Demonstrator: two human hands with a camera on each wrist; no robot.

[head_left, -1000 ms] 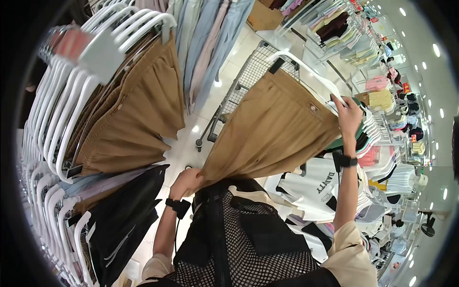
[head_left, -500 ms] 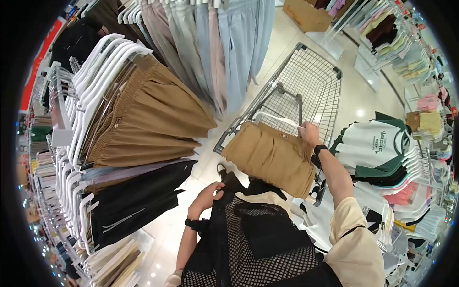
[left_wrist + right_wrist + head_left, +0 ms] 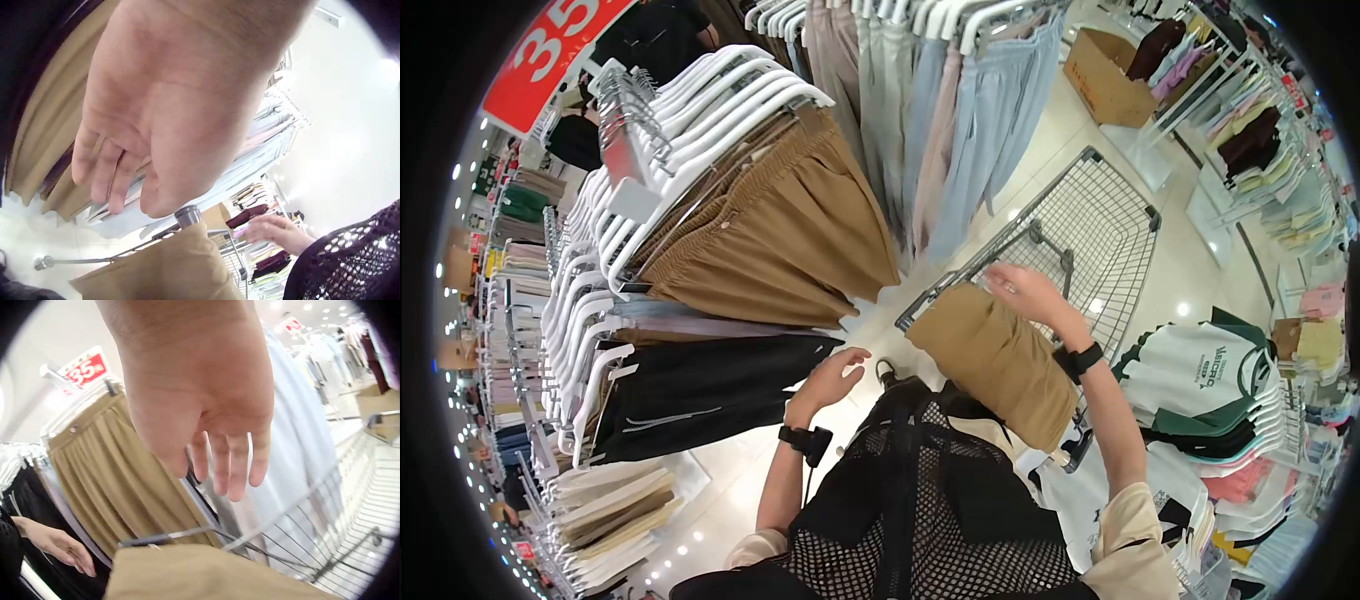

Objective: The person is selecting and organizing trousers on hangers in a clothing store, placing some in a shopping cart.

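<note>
Brown trousers [image 3: 1000, 370] lie draped in a bundle over the near end of a wire shopping cart [image 3: 1090, 235]. My right hand [image 3: 1030, 297] is over the upper edge of the bundle; in the right wrist view its fingers [image 3: 237, 465] hang loosely extended and hold nothing. My left hand [image 3: 830, 383] hovers beside the rack, nearest to black trousers [image 3: 710, 395] on hangers, with its fingers slightly bent and holding nothing. More brown trousers [image 3: 790, 235] hang on white hangers just beyond it. The hanger of the draped pair is mostly hidden.
Pale blue, grey and pink trousers [image 3: 990, 120] hang at the far rack. A red price sign [image 3: 545, 60] stands at upper left. A cardboard box [image 3: 1108, 78] sits on the floor behind the cart. White and green shirts [image 3: 1190, 375] hang to the right.
The brown trousers went from being held stretched between both hands to lying folded on the cart. My left hand let go first, then my right hand released the hanger.
</note>
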